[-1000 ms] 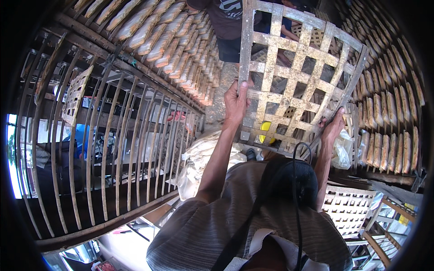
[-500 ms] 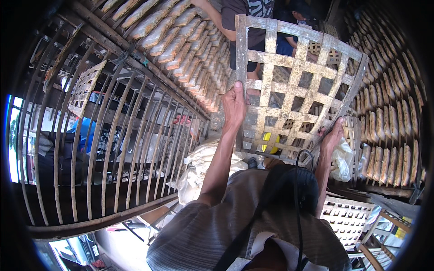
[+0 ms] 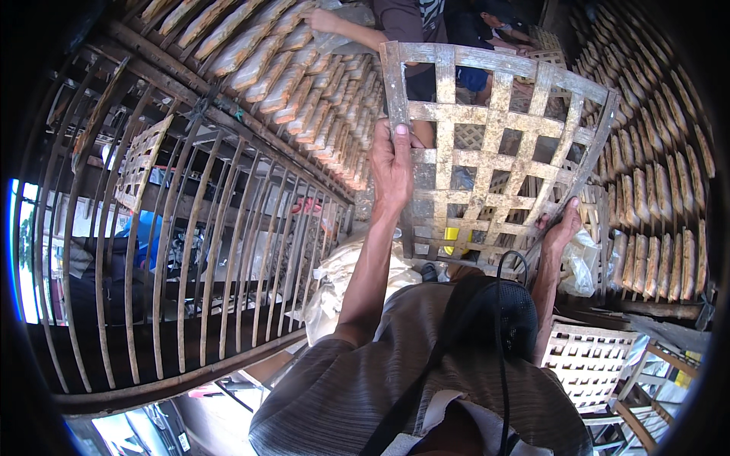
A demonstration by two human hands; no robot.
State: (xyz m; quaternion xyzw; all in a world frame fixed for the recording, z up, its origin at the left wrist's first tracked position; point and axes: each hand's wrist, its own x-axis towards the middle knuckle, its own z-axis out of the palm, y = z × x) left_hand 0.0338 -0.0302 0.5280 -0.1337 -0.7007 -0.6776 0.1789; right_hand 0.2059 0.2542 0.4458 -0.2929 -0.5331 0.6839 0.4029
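Observation:
A woven bamboo lattice tray (image 3: 493, 144) with a wooden frame is held up in front of me, its open squares showing the floor behind. My left hand (image 3: 393, 163) is closed on the tray's left edge, thumb on the near face. At the lower right corner, my right hand (image 3: 561, 224) grips the opposite edge, fingers partly hidden behind the frame. Clear plastic (image 3: 581, 264) hangs just beside my right hand. A yellow object (image 3: 452, 240), its kind unclear, shows through the lower gaps of the tray.
Racks of wrapped slabs rise at the left (image 3: 262, 76) and right (image 3: 646, 197). A slatted bamboo rack (image 3: 182, 258) stands on my left. White sacks (image 3: 334, 273) lie beside my left forearm. Another lattice tray (image 3: 589, 365) is at lower right. A co-worker (image 3: 403, 23) stands beyond my tray.
My left hand has shifted its grip a little along the tray's left edge, and the tray has moved slightly. The co-worker's arm now reaches to the left rack with plastic nearby.

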